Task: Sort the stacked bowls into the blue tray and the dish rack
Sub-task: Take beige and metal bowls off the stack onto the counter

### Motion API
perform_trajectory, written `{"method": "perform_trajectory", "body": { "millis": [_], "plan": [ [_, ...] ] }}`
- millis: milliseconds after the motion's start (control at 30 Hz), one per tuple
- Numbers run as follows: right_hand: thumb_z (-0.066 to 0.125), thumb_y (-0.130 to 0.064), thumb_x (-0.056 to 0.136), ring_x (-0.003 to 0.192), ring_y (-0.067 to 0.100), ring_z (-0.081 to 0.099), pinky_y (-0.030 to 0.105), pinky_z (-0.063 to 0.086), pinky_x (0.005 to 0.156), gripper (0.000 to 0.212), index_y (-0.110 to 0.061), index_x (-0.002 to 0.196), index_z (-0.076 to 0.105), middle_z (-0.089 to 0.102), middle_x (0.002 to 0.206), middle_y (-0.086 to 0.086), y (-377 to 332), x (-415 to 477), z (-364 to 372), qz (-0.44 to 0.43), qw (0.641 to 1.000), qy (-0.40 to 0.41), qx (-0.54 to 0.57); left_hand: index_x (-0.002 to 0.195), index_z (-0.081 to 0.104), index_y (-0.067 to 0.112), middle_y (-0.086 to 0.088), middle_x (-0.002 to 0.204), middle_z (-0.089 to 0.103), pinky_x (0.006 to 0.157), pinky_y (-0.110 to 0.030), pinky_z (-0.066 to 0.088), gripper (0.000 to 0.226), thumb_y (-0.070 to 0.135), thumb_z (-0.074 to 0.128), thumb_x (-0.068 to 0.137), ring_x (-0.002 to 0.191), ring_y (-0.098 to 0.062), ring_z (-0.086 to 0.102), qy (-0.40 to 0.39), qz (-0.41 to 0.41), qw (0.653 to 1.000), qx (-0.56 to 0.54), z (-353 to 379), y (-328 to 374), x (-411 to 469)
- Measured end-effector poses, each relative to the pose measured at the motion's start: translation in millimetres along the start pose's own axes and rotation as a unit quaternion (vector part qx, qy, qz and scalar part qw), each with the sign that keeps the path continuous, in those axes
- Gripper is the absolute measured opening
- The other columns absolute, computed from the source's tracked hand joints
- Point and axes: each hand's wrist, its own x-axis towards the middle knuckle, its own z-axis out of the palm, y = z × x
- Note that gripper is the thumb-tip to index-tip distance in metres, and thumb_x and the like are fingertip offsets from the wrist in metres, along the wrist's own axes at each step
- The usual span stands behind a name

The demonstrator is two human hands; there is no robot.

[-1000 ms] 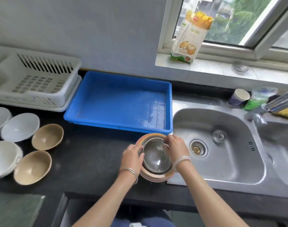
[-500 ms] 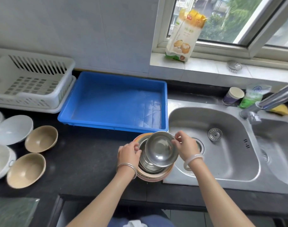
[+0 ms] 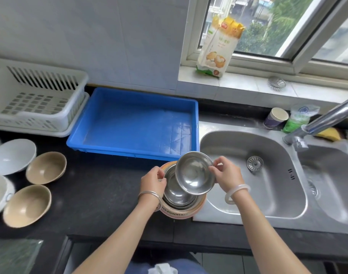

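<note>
A stack of bowls (image 3: 181,202) stands on the dark counter beside the sink, steel bowls nested in an orange-rimmed one. My right hand (image 3: 224,175) pinches the rim of a small steel bowl (image 3: 194,173) and holds it tilted above the stack. My left hand (image 3: 153,180) grips the stack's left rim. The blue tray (image 3: 133,123) lies just behind, with nothing in it. The white dish rack (image 3: 36,101) stands to its left, also holding nothing.
Two tan bowls (image 3: 46,168) (image 3: 27,205) and white bowls (image 3: 12,156) lie on the counter at the left. A steel double sink (image 3: 252,175) with a tap (image 3: 323,119) is at the right. A paper cup (image 3: 276,117) and a flour bag (image 3: 220,46) stand behind.
My right hand has lifted the top steel bowl out of the stack and raised it up and to the right. My left hand stays on the stack's rim.
</note>
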Motion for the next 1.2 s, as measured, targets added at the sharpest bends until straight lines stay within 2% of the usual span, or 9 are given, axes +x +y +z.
{"method": "perform_trajectory", "body": {
  "millis": [100, 200, 433, 600, 767, 867, 933, 1067, 1200],
  "plan": [
    [0.066, -0.016, 0.083, 0.058, 0.024, 0.068, 0.035, 0.057, 0.065, 0.008, -0.014, 0.079, 0.059, 0.070, 0.075, 0.007, -10.5, 2.1, -2.5, -0.008, 1.000, -0.003, 0.013, 0.077, 0.056, 0.015, -0.004, 0.082, 0.064, 0.066, -0.031, 0.056, 0.011, 0.007, 0.058, 0.084, 0.075, -0.018, 0.063, 0.014, -0.009, 0.999, -0.049, -15.2, 1.5, 2.2],
    [0.067, -0.012, 0.082, 0.054, 0.018, 0.063, 0.035, 0.059, 0.061, 0.006, -0.014, 0.083, 0.062, 0.068, 0.075, 0.006, -27.1, 3.9, 0.4, -0.023, 0.999, -0.004, 0.048, 0.075, 0.055, 0.017, -0.004, 0.082, 0.064, 0.070, -0.040, 0.060, 0.014, 0.006, 0.060, 0.083, 0.077, -0.022, 0.065, 0.034, -0.023, 0.994, -0.097, -34.5, -1.1, 6.1],
    [0.067, -0.010, 0.081, 0.053, 0.017, 0.062, 0.033, 0.057, 0.058, 0.006, -0.012, 0.084, 0.062, 0.065, 0.071, 0.004, -69.4, 7.5, 32.5, -0.051, 0.993, -0.051, 0.097, 0.077, 0.057, 0.018, -0.007, 0.082, 0.068, 0.060, -0.031, 0.060, 0.014, 0.006, 0.062, 0.083, 0.077, -0.019, 0.068, 0.102, -0.080, 0.970, -0.205, -85.2, -35.8, 4.3],
    [0.065, -0.008, 0.081, 0.051, 0.015, 0.060, 0.034, 0.058, 0.060, 0.010, -0.015, 0.078, 0.058, 0.066, 0.071, 0.004, -92.3, 10.9, 79.7, -0.069, 0.989, -0.098, 0.083, 0.077, 0.057, 0.015, -0.010, 0.084, 0.069, 0.059, -0.029, 0.059, 0.015, 0.002, 0.060, 0.084, 0.079, -0.021, 0.068, 0.174, -0.146, 0.936, -0.268, -118.0, -83.3, -10.6],
    [0.062, -0.005, 0.081, 0.048, 0.013, 0.057, 0.035, 0.060, 0.059, 0.020, -0.019, 0.070, 0.052, 0.060, 0.071, 0.010, -112.7, 14.2, 148.6, -0.057, 0.982, -0.167, 0.071, 0.074, 0.055, 0.014, -0.016, 0.089, 0.066, 0.071, -0.039, 0.058, 0.018, -0.001, 0.058, 0.084, 0.085, -0.030, 0.065, 0.231, -0.221, 0.894, -0.313, -136.9, -136.4, -30.6],
    [0.061, -0.007, 0.082, 0.061, 0.023, 0.061, 0.039, 0.060, 0.063, 0.017, -0.017, 0.073, 0.051, 0.060, 0.080, 0.014, -125.7, 12.8, 192.3, -0.057, 0.976, -0.206, 0.046, 0.074, 0.055, 0.013, -0.016, 0.090, 0.064, 0.070, -0.038, 0.058, 0.018, -0.002, 0.058, 0.083, 0.085, -0.031, 0.064, 0.261, -0.259, 0.871, -0.326, -143.9, -163.1, -39.9],
    [0.061, -0.009, 0.082, 0.063, 0.024, 0.062, 0.034, 0.059, 0.058, 0.018, -0.020, 0.072, 0.050, 0.060, 0.083, 0.013, -134.4, 11.9, 217.6, -0.058, 0.973, -0.220, 0.029, 0.075, 0.055, 0.012, -0.017, 0.092, 0.065, 0.066, -0.035, 0.056, 0.017, -0.002, 0.058, 0.083, 0.086, -0.033, 0.064, 0.271, -0.276, 0.862, -0.329, -147.4, -177.7, -42.9],
    [0.060, -0.012, 0.084, 0.055, 0.012, 0.061, 0.019, 0.051, 0.044, 0.012, -0.020, 0.080, 0.052, 0.058, 0.079, 0.002, -147.1, 13.5, 257.0, -0.061, 0.970, -0.235, -0.010, 0.081, 0.057, 0.012, -0.014, 0.097, 0.063, 0.067, -0.033, 0.056, 0.012, 0.000, 0.058, 0.084, 0.089, -0.031, 0.064, 0.275, -0.304, 0.851, -0.329, -154.1, -198.6, -43.0],
    [0.058, -0.014, 0.086, 0.056, 0.016, 0.062, 0.035, 0.059, 0.068, 0.009, -0.018, 0.091, 0.052, 0.055, 0.074, -0.004, -153.0, 15.6, 282.8, -0.059, 0.968, -0.238, -0.052, 0.085, 0.058, 0.012, -0.011, 0.097, 0.062, 0.068, -0.033, 0.056, 0.011, 0.001, 0.059, 0.084, 0.089, -0.031, 0.064, 0.281, -0.316, 0.848, -0.321, -160.3, -211.4, -39.9]
  ]
}}
